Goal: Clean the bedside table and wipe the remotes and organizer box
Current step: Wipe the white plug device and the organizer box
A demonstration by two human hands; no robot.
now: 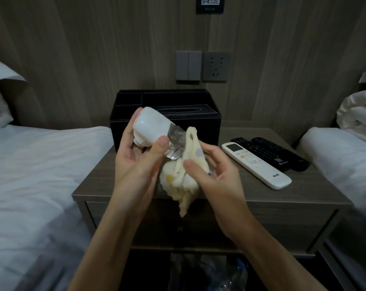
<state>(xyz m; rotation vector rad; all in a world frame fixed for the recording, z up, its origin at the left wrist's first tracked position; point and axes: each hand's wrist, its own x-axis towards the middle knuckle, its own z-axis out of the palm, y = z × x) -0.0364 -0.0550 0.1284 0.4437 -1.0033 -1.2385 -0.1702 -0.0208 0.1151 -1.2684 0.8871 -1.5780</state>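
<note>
The left grip (pixel 136 156) is clenched round a small bottle (pixel 148 129), thumb across its front and fingers curled behind its white-labelled body. The bottle is tipped well over. Its long axis runs from upper left to lower right, and its clear end points down and right, touching a pale yellow spotted cloth (pixel 178 183). The right grip (pixel 211 171) pinches that bunched cloth between thumb and curled fingers, palm turned towards the left, with a loose tail of the cloth hanging below. Both forearms reach up from the bottom edge and meet above the front of the bench (pixel 303 185).

Behind the bottle, at the back of the bench, stands the black organizer box (pixel 199 127). To its right a white remote (pixel 255 162) lies flat, angled from back left to front right, with two black remotes (pixel 272 152) just beside it lying the same way. A white bed (pixel 41 175) flanks the bench on the left.
</note>
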